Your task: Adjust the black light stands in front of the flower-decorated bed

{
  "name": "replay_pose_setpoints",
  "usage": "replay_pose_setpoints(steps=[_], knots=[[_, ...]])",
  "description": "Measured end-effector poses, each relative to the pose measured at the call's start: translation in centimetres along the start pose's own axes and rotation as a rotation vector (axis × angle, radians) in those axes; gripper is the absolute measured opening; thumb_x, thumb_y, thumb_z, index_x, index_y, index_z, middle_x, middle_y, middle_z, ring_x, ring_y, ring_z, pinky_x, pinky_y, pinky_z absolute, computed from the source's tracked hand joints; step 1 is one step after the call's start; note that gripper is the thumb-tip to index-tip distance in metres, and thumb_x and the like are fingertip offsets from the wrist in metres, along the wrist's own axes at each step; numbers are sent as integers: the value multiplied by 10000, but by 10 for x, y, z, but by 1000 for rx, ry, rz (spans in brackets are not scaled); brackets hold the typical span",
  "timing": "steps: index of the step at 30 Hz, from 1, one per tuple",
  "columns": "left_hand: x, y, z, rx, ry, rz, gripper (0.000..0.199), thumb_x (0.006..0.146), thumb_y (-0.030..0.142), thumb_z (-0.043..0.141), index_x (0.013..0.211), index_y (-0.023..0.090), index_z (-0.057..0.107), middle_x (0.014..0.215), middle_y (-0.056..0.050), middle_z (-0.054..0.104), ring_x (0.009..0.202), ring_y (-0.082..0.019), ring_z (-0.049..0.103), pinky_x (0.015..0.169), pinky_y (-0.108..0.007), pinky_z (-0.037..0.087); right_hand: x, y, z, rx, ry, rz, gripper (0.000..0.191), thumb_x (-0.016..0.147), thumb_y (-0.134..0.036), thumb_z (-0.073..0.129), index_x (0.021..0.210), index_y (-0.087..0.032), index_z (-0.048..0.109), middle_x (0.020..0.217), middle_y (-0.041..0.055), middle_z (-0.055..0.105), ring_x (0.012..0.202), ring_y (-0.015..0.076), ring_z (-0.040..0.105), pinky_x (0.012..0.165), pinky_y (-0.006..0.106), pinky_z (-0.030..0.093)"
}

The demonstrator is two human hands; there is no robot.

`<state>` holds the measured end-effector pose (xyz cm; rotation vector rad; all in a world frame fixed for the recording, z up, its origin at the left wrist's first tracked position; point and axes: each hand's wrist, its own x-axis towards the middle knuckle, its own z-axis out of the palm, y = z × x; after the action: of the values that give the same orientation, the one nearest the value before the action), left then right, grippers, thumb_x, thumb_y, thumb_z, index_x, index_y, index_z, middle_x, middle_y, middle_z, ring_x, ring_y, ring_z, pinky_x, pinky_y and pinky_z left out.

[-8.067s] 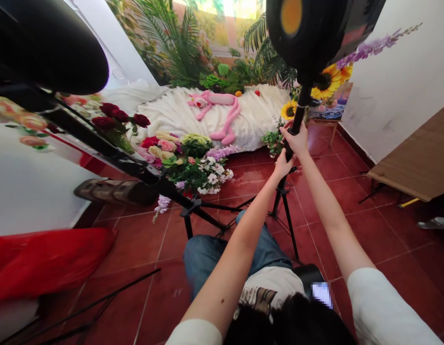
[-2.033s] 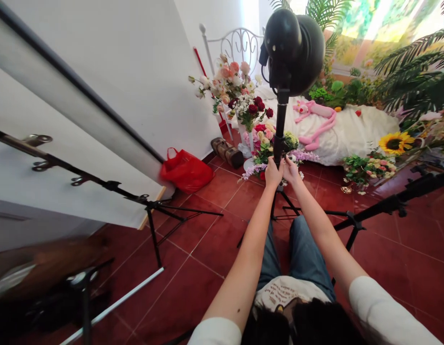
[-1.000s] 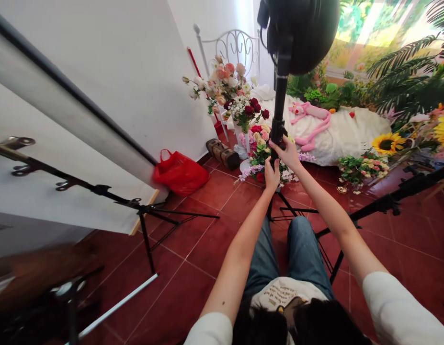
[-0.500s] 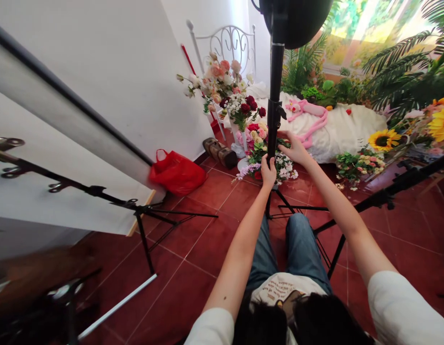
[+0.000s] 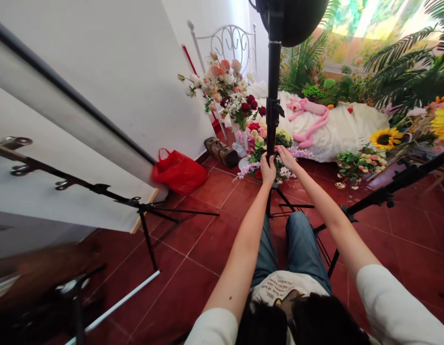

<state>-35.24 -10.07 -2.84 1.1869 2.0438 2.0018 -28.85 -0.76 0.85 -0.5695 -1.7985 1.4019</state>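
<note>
A black light stand (image 5: pixel 273 110) rises upright in front of me, with a dark round lamp head (image 5: pixel 297 21) at its top. My left hand (image 5: pixel 268 168) is wrapped round the lower part of its pole. Close to the pole's right side is my right hand (image 5: pixel 285 157), its fingertips near or at a small part too hidden to name. Behind both hands are pink, yellow and lilac flowers (image 5: pixel 256 136). The stand's legs spread on the red tiles just beyond my knees.
A red bag (image 5: pixel 180 171) lies by the left wall. Another tripod stand (image 5: pixel 146 208) is at the left, and one (image 5: pixel 383 189) at the right. A white-draped bed (image 5: pixel 361 129) holds a pink plush toy (image 5: pixel 313 109). A white rod (image 5: pixel 121 302) lies lower left.
My right hand has moved down and closer to the pole, and its fingers have drawn together. My left hand keeps its place on the pole.
</note>
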Motion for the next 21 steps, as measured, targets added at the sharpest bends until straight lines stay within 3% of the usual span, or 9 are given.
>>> replay_pose_setpoints(steps=[7,12,17,21], knots=[[0,4,-3,26,-16,-38,506,985,570,273,1178,187,542,1161,-143,653,1142,-208,615,1023,-366,470,-8,19,6,269,111,221,228,871,-448,604,1016,-282,660,1062,-30,672,943,110,614,752,198,512],[0,3,-3,21,-21,-26,478,986,554,294,1160,189,548,1170,-140,654,1144,-205,616,1023,-357,470,-15,17,9,449,29,387,399,853,-651,558,941,-274,655,864,-21,684,879,134,637,740,225,511],[1,1,-2,10,-15,-16,472,988,548,293,1153,184,545,1176,-144,652,1152,-206,614,1029,-357,467,-15,21,13,428,60,347,459,859,-699,510,906,-262,642,865,-20,688,903,124,639,759,214,507],[0,1,-1,9,-12,-18,484,986,561,286,1155,185,540,1166,-144,654,1139,-214,615,1026,-369,466,-6,24,13,242,149,342,506,827,-725,540,771,-226,600,731,-25,621,736,113,601,652,198,482]])
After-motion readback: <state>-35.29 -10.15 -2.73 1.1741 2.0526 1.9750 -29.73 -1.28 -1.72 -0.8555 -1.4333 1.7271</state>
